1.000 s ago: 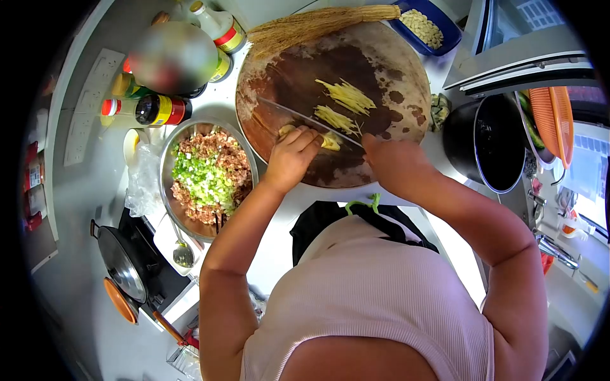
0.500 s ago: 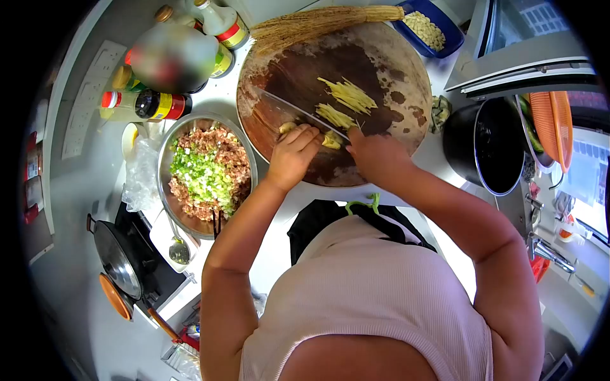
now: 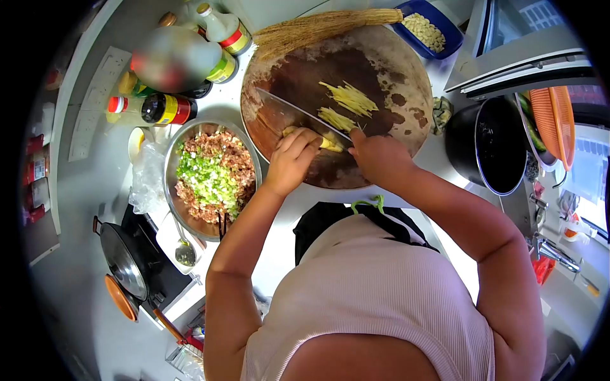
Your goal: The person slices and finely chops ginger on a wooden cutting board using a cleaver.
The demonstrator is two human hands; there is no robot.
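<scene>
My right hand is wrapped around the handle of a kitchen knife. The broad blade slants up and left across the round wooden chopping board. Just left of the blade, my left hand presses with curled fingers on a piece of ginger that is mostly covered by the fingers. More pale yellow ginger shows between the two hands, against the knife. Beyond the blade lie two small heaps of thin ginger strips, a larger heap and a smaller heap.
A steel bowl of minced meat and chopped green onion stands left of the board. Bottles crowd the back left. A straw brush and a blue container of pale pieces border the board's far side. A black pot stands right.
The whole view has shifted slightly. My hands and the knife stay nearly in place over the ginger, and the strips beyond the blade look much the same.
</scene>
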